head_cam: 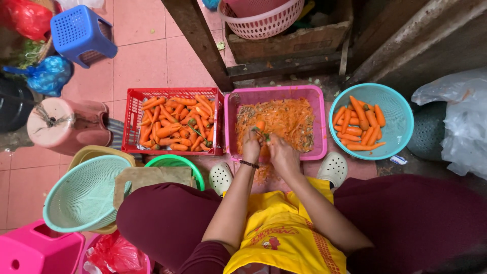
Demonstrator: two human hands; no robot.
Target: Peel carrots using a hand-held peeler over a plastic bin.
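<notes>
At centre frame, over the pink tub (318, 122) of orange peelings: left hand (251, 147) closed around a carrot (260, 126), right hand (282, 152) curled on a small green-handled peeler (265, 136) against it. Left of centre, red crate (133, 122) of unpeeled carrots; at right, teal basket (401, 122) of peeled ones.

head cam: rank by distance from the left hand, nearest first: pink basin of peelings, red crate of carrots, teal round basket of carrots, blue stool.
From the left hand:
1. Pink basin, directly under the hand, holding peelings.
2. Red crate, just to its left, full of carrots.
3. Teal round basket, off to the right, past the right hand.
4. Blue stool, far upper left on the tiled floor.
</notes>
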